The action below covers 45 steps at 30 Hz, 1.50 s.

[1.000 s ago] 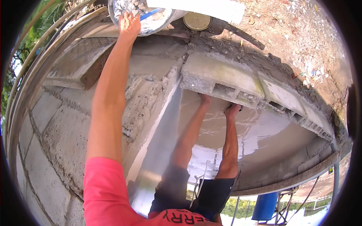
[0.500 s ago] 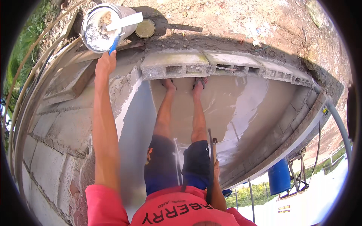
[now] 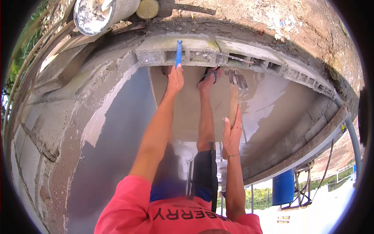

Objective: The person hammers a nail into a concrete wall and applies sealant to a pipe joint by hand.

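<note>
Left hand (image 3: 176,80) is gripping a blue handle (image 3: 179,52), fingers closing round its near part, its tip pointing away over the row of hollow blocks (image 3: 183,45); whether it is touching them, I am not able to tell. Right hand (image 3: 232,136) is gripping a wooden-handled tool (image 3: 233,102), thumb and fingers lying along opposite sides, its dark metal head hanging over the wet floor (image 3: 259,105) near the sandalled foot (image 3: 210,78). Progress, judged from surfaces: the work is seeming part-way. The left inner face (image 3: 113,128) is showing smooth and grey, so apparently finished or nearly; the right-hand wall (image 3: 307,132) is showing its block joints, and the hollow blocks are standing rough and uncoated, so covering of those may be remaining. The bucket (image 3: 97,17) is holding whitish material, its round lid (image 3: 147,8) lying just beside it. Writing: the red shirt (image 3: 132,202) is carrying large dark lettering, appearing inverted and partly creased; a small sign (image 3: 283,220) at lower right is bearing marks too small for reading; the blue barrel (image 3: 283,188) is showing no legible label
</note>
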Available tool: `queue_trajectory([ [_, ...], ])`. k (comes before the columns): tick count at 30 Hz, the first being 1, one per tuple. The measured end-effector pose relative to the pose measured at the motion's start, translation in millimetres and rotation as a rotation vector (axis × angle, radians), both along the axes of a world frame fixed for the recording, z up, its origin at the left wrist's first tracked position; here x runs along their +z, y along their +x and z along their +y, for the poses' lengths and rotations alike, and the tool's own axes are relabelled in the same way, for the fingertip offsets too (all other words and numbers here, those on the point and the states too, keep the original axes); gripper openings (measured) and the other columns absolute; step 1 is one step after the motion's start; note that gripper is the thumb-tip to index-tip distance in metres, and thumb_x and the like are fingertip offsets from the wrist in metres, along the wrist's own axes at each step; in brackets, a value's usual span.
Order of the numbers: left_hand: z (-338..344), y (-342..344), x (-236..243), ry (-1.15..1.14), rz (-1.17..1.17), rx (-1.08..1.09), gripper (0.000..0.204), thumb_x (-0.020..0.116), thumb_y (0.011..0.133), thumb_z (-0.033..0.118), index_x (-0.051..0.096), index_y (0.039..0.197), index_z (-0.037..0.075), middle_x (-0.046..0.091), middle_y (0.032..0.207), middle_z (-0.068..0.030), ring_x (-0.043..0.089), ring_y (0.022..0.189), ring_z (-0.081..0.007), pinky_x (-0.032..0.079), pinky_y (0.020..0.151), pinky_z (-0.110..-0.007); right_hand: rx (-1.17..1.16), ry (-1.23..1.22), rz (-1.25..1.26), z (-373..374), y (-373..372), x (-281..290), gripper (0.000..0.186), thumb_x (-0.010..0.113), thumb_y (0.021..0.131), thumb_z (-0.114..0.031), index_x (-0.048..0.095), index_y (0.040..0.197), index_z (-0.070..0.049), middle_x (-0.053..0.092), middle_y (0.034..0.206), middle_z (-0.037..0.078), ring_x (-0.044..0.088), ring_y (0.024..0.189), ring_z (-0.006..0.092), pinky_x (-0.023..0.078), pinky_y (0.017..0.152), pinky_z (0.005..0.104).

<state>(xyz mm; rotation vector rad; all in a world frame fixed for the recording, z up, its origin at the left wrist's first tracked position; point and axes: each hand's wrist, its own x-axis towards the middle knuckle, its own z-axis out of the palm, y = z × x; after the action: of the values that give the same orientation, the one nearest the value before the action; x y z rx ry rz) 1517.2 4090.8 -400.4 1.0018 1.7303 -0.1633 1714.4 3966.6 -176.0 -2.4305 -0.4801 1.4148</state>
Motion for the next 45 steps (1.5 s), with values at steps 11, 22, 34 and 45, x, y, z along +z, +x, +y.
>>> queue_trajectory([
  [11, -11, 3, -19, 0.143, 0.025, -0.104, 0.054, 0.030, 0.103, 0.041, 0.057, 0.115, -0.004, 0.029, 0.136, -0.0453, 0.031, 0.124, -0.0611, 0.028, 0.104, -0.061, 0.461, -0.011, 0.108, 134, -40, -120, 0.059, 0.052, 0.097, -0.024, 0.028, 0.150, -0.015, 0.060, 0.119, 0.028, 0.063, 0.097, 0.0468, 0.049, 0.080, 0.0506],
  [22, 29, 17, 2, -0.083, 0.072, -0.008, 0.059, 0.030, 0.101, 0.051, 0.055, 0.117, -0.001, 0.060, 0.106, -0.0359, 0.053, 0.107, -0.0546, 0.042, 0.090, -0.055, 0.556, -0.077, 0.079, 163, -34, -125, 0.059, 0.050, 0.098, -0.029, 0.026, 0.150, -0.014, 0.063, 0.109, 0.031, 0.061, 0.097, 0.0485, 0.049, 0.078, 0.0524],
  [34, 31, 2, -1, -0.098, 0.078, -0.079, 0.063, 0.028, 0.100, 0.053, 0.053, 0.120, -0.001, 0.060, 0.107, -0.0369, 0.053, 0.108, -0.0551, 0.041, 0.091, -0.056, 0.522, 0.036, 0.048, 170, -42, -116, 0.059, 0.049, 0.097, -0.030, 0.026, 0.149, -0.013, 0.066, 0.098, 0.031, 0.062, 0.093, 0.0498, 0.048, 0.078, 0.0547],
  [45, 49, -1, 16, -0.099, 0.051, -0.159, 0.061, 0.027, 0.101, 0.053, 0.053, 0.117, 0.000, 0.061, 0.108, -0.0341, 0.053, 0.110, -0.0533, 0.040, 0.094, -0.056, 0.366, 0.019, 0.023, 147, -53, -110, 0.060, 0.047, 0.097, -0.033, 0.027, 0.150, -0.013, 0.065, 0.092, 0.032, 0.062, 0.092, 0.0507, 0.046, 0.081, 0.0538],
])
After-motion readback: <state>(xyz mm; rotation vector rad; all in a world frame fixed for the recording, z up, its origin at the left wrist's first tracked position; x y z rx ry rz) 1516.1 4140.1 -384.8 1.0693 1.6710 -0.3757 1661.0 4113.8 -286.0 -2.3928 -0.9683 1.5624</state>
